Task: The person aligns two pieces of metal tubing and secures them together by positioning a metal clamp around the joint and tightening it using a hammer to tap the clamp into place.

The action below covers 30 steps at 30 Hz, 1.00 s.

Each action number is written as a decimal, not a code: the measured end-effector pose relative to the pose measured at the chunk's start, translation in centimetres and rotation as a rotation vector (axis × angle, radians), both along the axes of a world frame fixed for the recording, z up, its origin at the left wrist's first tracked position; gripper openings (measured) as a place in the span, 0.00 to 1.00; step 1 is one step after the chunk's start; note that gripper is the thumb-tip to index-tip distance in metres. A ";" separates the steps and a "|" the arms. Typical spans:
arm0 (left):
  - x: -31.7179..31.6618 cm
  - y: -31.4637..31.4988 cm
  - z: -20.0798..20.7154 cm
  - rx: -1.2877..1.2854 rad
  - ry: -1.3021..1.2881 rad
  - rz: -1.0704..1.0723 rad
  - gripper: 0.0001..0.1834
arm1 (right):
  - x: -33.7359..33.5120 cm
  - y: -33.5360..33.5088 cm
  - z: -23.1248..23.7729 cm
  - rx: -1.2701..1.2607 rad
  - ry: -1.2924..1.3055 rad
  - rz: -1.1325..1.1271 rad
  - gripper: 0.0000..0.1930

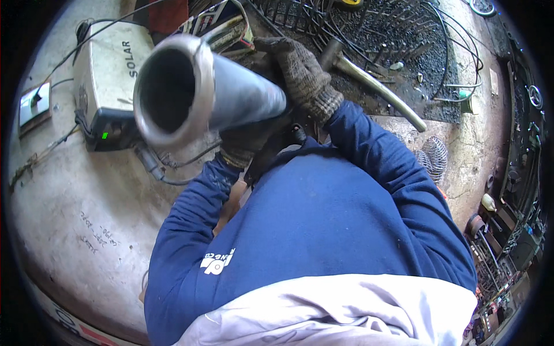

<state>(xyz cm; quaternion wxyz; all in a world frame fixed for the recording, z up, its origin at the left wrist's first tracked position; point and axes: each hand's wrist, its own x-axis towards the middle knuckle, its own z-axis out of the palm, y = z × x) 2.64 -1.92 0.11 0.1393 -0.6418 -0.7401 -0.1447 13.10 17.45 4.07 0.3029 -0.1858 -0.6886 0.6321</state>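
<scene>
A thick steel pipe (pixel 245 95) rises at a tilt toward me, its round open mouth at the upper left. The mouth's bright rim is blurred. My left hand (pixel 238 154), in a dark knit glove, grips the pipe from below; its fingers are mostly hidden behind the metal. Beyond the pipe's right side is my right hand (pixel 303 78), in a grey-brown knit glove. Its visible fingers stretch left, close to an opened printed carton (pixel 222 26), with nothing seen in them. Just right of that hand lies a hammer (pixel 378 89) with a worn wooden handle.
A cream-coloured electrical machine (pixel 107 72) with a green display stands left, cables attached. Ahead is a dark, grimy metal grate (pixel 398 52) with black cables. Coiled wire (pixel 433 155) lies right of my sleeve. Tools and metal parts (pixel 496 254) crowd the far right edge.
</scene>
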 end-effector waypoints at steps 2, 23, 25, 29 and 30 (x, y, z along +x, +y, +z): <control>0.4 0.2 -0.1 -0.094 -0.292 0.204 0.25 | 0.5 0.7 0.2 0.245 -0.059 -0.005 0.20; 5.3 -2.2 3.9 0.374 -1.095 0.288 0.33 | 6.8 -7.3 2.2 -0.280 -0.345 -0.137 0.16; 5.3 -3.2 3.6 0.076 -1.196 0.371 0.23 | 7.0 -7.2 2.4 -0.212 -0.351 -0.071 0.15; 5.6 -1.0 4.0 0.200 -1.861 0.268 0.22 | 7.7 -7.3 2.9 0.271 -0.441 0.006 0.12; 5.5 -0.8 4.6 0.175 -1.913 0.282 0.22 | 7.8 -7.2 2.7 0.447 -0.461 -0.004 0.11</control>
